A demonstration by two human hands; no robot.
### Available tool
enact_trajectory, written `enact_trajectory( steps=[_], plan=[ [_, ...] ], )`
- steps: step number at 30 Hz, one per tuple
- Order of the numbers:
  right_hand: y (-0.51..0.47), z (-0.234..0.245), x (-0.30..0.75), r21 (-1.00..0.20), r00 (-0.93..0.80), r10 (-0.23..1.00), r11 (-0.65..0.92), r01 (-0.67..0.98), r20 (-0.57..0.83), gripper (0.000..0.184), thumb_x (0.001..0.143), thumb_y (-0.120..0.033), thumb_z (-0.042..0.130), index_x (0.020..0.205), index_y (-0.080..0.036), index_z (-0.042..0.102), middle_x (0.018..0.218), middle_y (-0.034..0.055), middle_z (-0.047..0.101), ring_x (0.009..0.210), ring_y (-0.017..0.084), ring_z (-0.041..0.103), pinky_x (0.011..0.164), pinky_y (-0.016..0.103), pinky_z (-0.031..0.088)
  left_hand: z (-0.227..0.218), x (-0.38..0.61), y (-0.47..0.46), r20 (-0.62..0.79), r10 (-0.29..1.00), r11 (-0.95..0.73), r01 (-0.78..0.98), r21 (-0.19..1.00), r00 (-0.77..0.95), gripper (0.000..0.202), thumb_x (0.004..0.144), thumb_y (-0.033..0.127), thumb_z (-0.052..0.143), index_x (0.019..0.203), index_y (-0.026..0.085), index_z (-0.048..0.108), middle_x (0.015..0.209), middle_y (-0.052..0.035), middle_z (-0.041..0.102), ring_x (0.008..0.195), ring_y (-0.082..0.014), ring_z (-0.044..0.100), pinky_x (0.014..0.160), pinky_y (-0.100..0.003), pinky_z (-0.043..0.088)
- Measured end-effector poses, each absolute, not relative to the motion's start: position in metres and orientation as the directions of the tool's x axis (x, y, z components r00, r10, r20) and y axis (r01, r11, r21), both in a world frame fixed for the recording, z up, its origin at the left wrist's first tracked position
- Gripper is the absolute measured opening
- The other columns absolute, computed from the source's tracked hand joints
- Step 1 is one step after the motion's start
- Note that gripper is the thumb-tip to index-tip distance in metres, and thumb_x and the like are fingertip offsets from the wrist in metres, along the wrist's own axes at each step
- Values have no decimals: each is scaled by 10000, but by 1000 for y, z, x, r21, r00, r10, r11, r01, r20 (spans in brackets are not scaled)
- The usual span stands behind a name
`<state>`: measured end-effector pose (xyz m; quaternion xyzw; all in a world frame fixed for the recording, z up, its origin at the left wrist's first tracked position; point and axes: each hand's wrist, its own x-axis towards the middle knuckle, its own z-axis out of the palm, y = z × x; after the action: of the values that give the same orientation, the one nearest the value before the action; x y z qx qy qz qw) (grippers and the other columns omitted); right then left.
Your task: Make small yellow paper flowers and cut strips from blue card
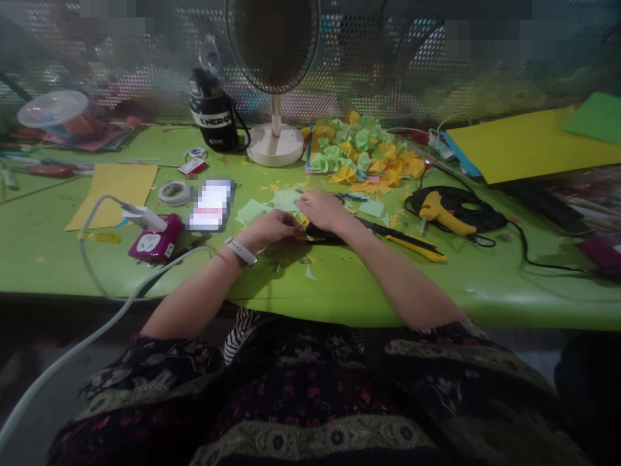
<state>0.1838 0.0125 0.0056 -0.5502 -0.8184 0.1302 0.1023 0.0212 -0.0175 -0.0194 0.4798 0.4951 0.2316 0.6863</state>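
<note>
My left hand point(274, 228), with a pale watch strap at the wrist, is closed in a pinch; what its fingertips hold is too small and blurred to name. Touching it from the right, my right hand point(321, 208) curls palm down over a dark object with a yellowish edge point(317, 241), mostly hidden under the hand and forearm. Past that forearm lies a long black and yellow tool point(414, 246); I cannot tell whether it joins the dark object. Pale green paper pieces point(252, 210) and small yellow scraps surround both hands on the green table point(310, 304).
Folded green and yellow paper flowers point(361, 147) are piled behind my hands. A yellow glue gun point(446, 213) rests at right. Leftward are a phone point(210, 206), a tape roll point(173, 193) and a purple power adapter point(155, 241) with a cable. A fan point(275, 144) and bottle point(211, 113) stand behind.
</note>
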Motion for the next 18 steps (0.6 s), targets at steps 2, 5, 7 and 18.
enact_trajectory(
  steps=[2,5,7,18],
  plan=[
    [12,6,184,-322,-376,926,363,875,20,381,1027,-371,381,988,-181,709,1154,150,691,1026,276,626,864,392,453,-18,22,-18,-455,795,431,153,889,402,244,709,159,876,718,131,634,676,-45,717,651,-135,707,766,-329,577],
    [12,6,184,-324,-375,927,362,874,25,383,1028,-372,383,981,-178,709,1151,153,688,1035,277,625,873,395,453,-14,23,-20,-462,797,440,148,886,389,229,719,118,855,708,130,627,653,-32,707,637,-130,706,766,-321,576],
    [12,5,184,-324,-376,926,365,873,29,380,1025,-371,384,983,-181,711,1153,151,688,1038,276,623,877,397,456,-12,24,-22,-474,799,449,157,879,370,212,735,91,831,709,129,623,645,-30,706,634,-135,709,770,-329,577],
    [10,7,181,-270,-373,928,364,891,20,395,1020,-336,370,1039,-149,717,1141,166,685,1014,277,621,845,383,443,-12,25,-21,-476,798,447,165,879,370,220,725,75,830,704,132,618,633,-26,701,632,-138,711,737,-311,583]
  ],
)
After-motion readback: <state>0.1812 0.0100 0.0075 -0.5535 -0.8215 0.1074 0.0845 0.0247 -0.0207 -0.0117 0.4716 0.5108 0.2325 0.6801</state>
